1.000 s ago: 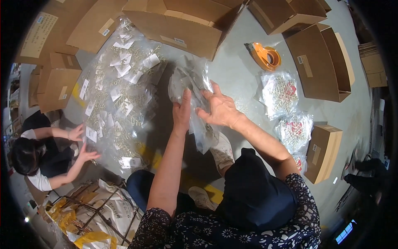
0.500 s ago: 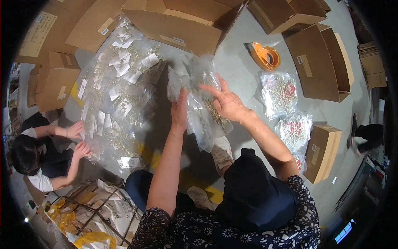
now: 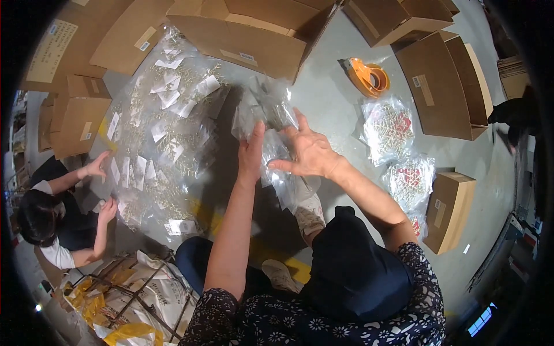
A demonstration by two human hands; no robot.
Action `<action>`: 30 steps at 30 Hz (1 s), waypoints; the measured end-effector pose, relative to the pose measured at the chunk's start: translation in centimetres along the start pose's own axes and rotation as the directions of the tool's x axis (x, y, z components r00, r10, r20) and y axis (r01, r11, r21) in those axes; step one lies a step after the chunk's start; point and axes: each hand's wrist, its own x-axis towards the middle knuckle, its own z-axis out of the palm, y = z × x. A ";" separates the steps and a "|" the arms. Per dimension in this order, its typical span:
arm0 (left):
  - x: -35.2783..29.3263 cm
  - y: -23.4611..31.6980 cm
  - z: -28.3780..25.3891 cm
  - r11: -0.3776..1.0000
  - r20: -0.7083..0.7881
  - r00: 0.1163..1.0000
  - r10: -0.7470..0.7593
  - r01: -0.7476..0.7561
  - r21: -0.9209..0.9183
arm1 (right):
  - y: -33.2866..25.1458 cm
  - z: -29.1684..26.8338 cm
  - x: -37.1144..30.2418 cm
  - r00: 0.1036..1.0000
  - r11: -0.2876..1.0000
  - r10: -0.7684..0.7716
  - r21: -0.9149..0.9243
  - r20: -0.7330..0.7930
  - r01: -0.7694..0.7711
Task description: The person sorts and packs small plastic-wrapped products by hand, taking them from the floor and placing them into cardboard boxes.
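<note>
Above the smooth grey floor (image 3: 323, 75), a loose stack of crinkled clear plastic packets (image 3: 272, 146) is gripped along one side by the left hand (image 3: 251, 153). The right hand (image 3: 311, 153), held farther out half a second ago, has been brought back against the other side (whether its fingers are closed cannot be told), so the stack now seems better steadied.

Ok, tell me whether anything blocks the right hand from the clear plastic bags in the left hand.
Nothing visible does: the right hand is up against the clear plastic bags, across from the left hand.
</note>
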 end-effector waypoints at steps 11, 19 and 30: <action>0.1 -0.3 -0.6 1.000 -0.037 0.999 -0.026 0.026 0.002 | 2.2 -0.6 0.5 0.999 0.982 -0.015 0.190 0.050 0.005; 0.4 -1.0 -2.1 0.993 -0.063 0.996 -0.056 0.062 0.097 | 3.9 -0.8 0.8 0.998 0.924 -0.023 0.382 0.056 0.000; -0.2 0.3 -0.5 0.995 -0.069 0.993 -0.091 0.093 0.022 | 2.1 -1.8 0.4 0.993 0.983 0.007 0.182 0.116 -0.028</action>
